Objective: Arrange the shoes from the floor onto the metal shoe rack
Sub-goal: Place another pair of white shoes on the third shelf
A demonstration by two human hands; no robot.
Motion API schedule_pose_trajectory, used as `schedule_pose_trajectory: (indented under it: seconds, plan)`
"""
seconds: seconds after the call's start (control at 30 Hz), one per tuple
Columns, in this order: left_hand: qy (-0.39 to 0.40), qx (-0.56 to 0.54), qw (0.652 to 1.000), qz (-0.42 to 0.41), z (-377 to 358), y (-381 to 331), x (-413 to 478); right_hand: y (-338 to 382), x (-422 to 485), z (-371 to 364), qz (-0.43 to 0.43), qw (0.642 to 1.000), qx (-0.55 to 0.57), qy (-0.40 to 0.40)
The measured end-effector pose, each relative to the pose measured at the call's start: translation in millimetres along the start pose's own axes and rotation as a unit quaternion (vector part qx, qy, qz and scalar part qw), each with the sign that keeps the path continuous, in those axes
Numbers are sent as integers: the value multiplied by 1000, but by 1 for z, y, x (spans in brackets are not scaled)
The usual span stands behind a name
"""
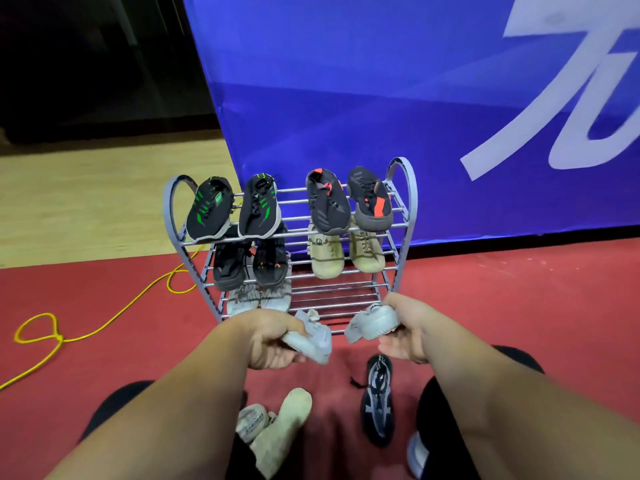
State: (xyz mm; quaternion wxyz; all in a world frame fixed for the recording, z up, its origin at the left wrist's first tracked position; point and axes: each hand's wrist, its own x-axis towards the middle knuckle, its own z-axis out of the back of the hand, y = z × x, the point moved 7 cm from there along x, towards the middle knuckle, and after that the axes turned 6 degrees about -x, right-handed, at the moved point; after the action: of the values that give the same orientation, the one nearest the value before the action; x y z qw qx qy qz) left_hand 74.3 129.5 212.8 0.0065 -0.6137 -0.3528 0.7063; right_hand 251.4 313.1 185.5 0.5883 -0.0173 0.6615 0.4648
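The grey metal shoe rack [407, 188] stands against a blue banner. Its top shelf carries a black-and-green pair [233, 209] and a dark grey pair with orange marks [349, 202]. Below sit a black pair [247, 263] and a beige pair [346, 254]. A light grey pair [258, 296] lies on the bottom shelf at the left. My left hand [268, 341] grips a white sneaker [311, 337] just before the bottom shelf. My right hand [403, 327] grips a second white sneaker [374, 322], sole facing me. On the floor lie a black-and-white shoe [377, 398] and an off-white pair [273, 424].
A yellow cable [86, 336] loops over the red floor at the left. The blue banner [381, 81] rises right behind the rack. Pale wooden floor lies beyond at the left. My knees in dark trousers frame the loose shoes. The bottom shelf's right half holds nothing.
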Motion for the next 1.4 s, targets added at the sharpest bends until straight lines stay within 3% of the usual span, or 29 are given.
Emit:
schedule_pose_trajectory:
  seconds: [0.4,0.57,0.77,0.93,1.13,1.4]
  plan:
    - [-41,-128,991,19,20,-22,135,2,116,-5,-41,994,102,-4]
    - [-21,-137,990,38,19,-39,180,9,161,-9,-41,990,131,-15]
    - [-5,-160,987,4,21,-51,227,16,211,-6,-37,987,151,-46]
    - [-9,-152,988,-34,28,-58,257,30,251,-13,-24,972,231,-35]
    - [-4,-217,974,-66,24,-67,289,5,280,-35,-51,979,189,-54]
    - [-28,-298,951,-76,15,-79,333,-16,295,-36,-79,967,236,-60]
